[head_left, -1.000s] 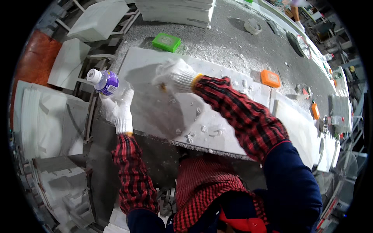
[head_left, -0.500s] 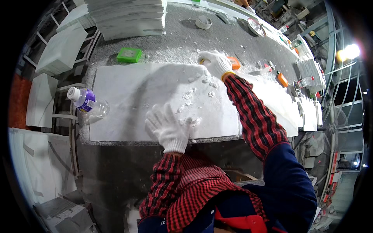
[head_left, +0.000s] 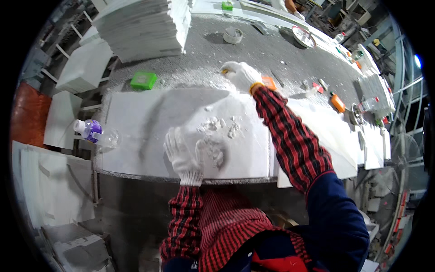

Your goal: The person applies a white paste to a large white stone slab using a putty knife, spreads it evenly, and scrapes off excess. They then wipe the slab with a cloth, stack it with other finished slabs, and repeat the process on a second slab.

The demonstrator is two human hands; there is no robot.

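A white stone slab point(head_left: 131, 131) lies along the near edge of the work table. My left hand point(head_left: 183, 156), in a white knit glove, rests flat on it with fingers stretched and thumb apart, holding nothing. Beside that thumb are crumbled white chips point(head_left: 217, 154), and more white fragments point(head_left: 213, 123) lie farther up the slab. My right hand point(head_left: 242, 77), also gloved, is over the slab's far edge. Its fingers curl inward, with a bit of yellow at the fingertips; what they hold cannot be made out.
A green block point(head_left: 143, 80) sits past the slab's far left. A purple-labelled bottle point(head_left: 94, 130) lies at its left end. An orange block point(head_left: 268, 82) is just right of my right hand. Stacked slabs point(head_left: 140, 31) stand far left; a tape roll point(head_left: 233, 36) sits farther back.
My right hand has shifted a little left along the slab's far edge. The white chips are spread differently, with a clump now beside my left thumb. The whole view has tilted slightly.
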